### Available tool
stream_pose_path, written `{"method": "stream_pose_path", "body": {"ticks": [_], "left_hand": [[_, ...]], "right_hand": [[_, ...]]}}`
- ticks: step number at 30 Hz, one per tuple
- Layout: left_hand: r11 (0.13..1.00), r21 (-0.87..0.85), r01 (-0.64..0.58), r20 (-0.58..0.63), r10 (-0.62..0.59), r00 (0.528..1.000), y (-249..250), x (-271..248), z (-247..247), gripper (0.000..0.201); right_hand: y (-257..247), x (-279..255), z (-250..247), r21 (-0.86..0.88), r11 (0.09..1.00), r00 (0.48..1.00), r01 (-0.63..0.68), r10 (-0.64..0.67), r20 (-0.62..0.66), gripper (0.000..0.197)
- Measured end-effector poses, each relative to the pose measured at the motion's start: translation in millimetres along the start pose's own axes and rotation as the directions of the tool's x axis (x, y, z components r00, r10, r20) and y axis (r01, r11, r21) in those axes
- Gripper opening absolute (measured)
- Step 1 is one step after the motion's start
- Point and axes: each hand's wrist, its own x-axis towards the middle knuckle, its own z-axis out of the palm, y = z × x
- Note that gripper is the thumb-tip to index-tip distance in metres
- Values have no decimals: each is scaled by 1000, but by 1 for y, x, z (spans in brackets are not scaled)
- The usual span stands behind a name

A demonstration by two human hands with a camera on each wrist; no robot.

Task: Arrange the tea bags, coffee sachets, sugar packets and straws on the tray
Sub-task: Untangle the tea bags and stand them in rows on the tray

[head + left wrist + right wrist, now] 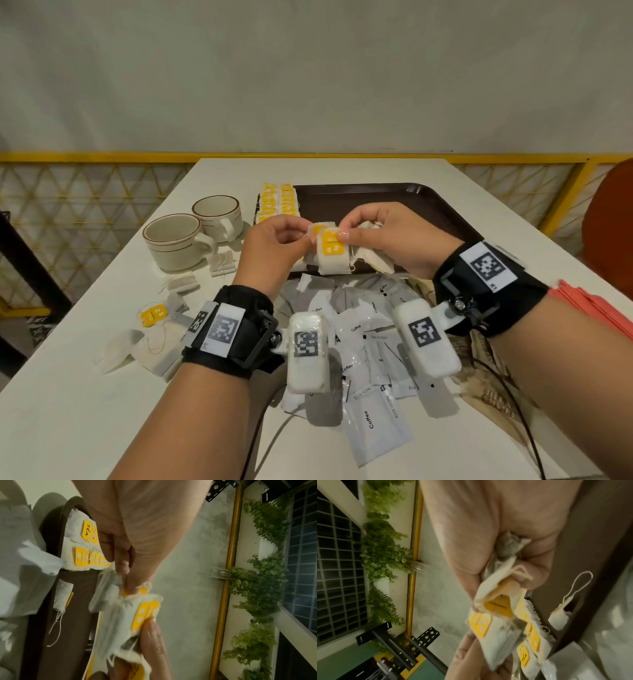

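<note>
Both hands raised above near edge of dark brown plastic tray (428, 202). Left hand (270, 246) pinching white paper tea bag with yellow square tag (330, 251) between thumb and fingertips. Right hand (394, 240) pinching same bag from other side, more tea bags bunched in palm. Row of yellow-tagged tea bags (277, 202) laid along tray's left edge. White coffee sachets (370, 346) piled on white table (102, 394) below wrists. Two cream ceramic cups (191, 233) at left, loose tea bags (154, 315) near them.
</note>
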Motion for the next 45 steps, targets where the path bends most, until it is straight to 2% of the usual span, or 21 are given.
{"method": "stream_pose_path", "body": {"ticks": [5, 9, 13, 15, 17, 19, 21, 22, 24, 27, 30, 32, 35, 40, 45], "left_hand": [[999, -48, 14, 20, -13, 1000, 2, -1, 2, 8], [996, -90, 27, 11, -26, 1000, 3, 0, 1, 11], [988, -148, 52, -7, -53, 999, 4, 1, 3, 8], [992, -123, 38, 10, -37, 999, 3, 2, 3, 20], [993, -117, 2, -30, -5, 1000, 3, 2, 1, 33], [994, -107, -16, -134, 2, 991, 2, 3, -4, 31], [995, -99, -10, -215, -11, 976, -1, 6, -9, 28], [996, -91, -7, -231, -14, 973, -2, 7, -11, 28], [997, -74, -21, -216, 4, 976, -4, 8, -11, 29], [998, -60, -23, -158, 13, 987, -2, 6, -6, 28], [998, -68, 4, -133, -13, 991, -2, 6, -5, 26], [997, -72, 14, -136, -24, 990, -2, 5, -5, 25], [997, -74, 33, -141, -44, 989, -2, 6, -6, 25], [998, -44, 41, -136, -47, 990, -2, 7, -6, 32], [997, -37, 61, -139, -65, 988, -2, 5, -4, 38]], "right_hand": [[5, 7, 14, 66, 997, 985, -41, 52, -164, 7], [7, 10, 21, 171, 984, 972, -51, 88, -218, 11], [5, 12, 24, 250, 967, 964, -47, 109, -241, 14], [2, 14, 24, 262, 964, 972, -42, 100, -213, 13], [-1, 19, 19, 257, 963, 984, -80, 117, -132, 7], [-1, 29, 7, 133, 974, 979, -182, 191, -65, 9], [1, 41, -5, -165, 945, 959, -282, 281, -30, 12], [3, 47, -9, -333, 896, 952, -294, 307, -13, 15], [6, 56, -11, -598, 771, 948, -220, 312, 54, 25], [9, 67, -3, -781, 619, 933, -77, 320, 162, 43], [15, 80, 5, -839, 544, 905, -11, 362, 223, 56], [17, 88, 7, -847, 532, 904, -17, 370, 214, 50], [17, 91, 8, -829, 557, 920, -52, 349, 177, 26], [18, 89, 2, -830, 558, 942, -21, 289, 171, 30], [16, 79, -9, -790, 611, 929, -49, 318, 188, 35]]}}
